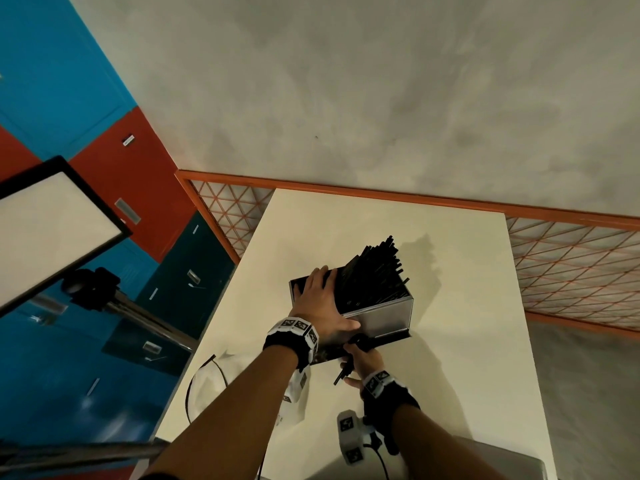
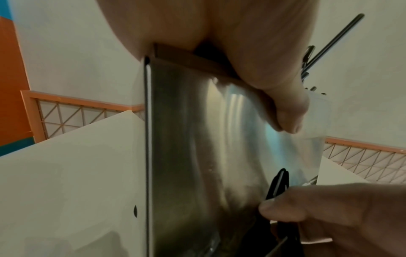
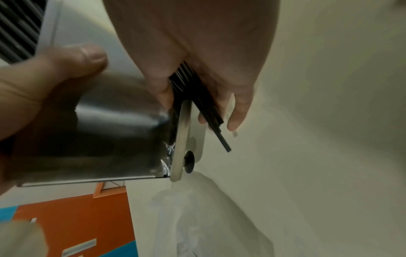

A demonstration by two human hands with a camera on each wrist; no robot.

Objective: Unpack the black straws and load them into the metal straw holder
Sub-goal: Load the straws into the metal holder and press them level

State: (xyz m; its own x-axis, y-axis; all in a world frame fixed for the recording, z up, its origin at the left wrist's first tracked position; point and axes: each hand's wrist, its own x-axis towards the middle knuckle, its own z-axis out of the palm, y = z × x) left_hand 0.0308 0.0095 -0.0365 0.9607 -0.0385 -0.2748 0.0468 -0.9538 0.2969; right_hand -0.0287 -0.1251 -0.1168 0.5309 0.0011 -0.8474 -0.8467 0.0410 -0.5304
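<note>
The metal straw holder (image 1: 381, 318) stands on the white table (image 1: 450, 341), packed with black straws (image 1: 374, 271) that lean up and to the right. My left hand (image 1: 322, 299) grips the holder's near left top corner, fingers laid over the top and thumb on the front wall. In the left wrist view that thumb (image 2: 285, 104) lies across the shiny wall (image 2: 197, 156). At the holder's front base, my right hand (image 1: 360, 356) holds a few loose black straws (image 1: 343, 374). The right wrist view shows those straws (image 3: 204, 107) running between its fingers, beside the holder's lower corner (image 3: 98, 130).
A crumpled clear plastic wrapper (image 1: 207, 382) lies on the table's near left. A white tagged device with a cable (image 1: 353, 434) sits near the front edge. An orange mesh fence (image 1: 571, 258) runs behind the table. A light panel on a stand (image 1: 52, 226) is at the left.
</note>
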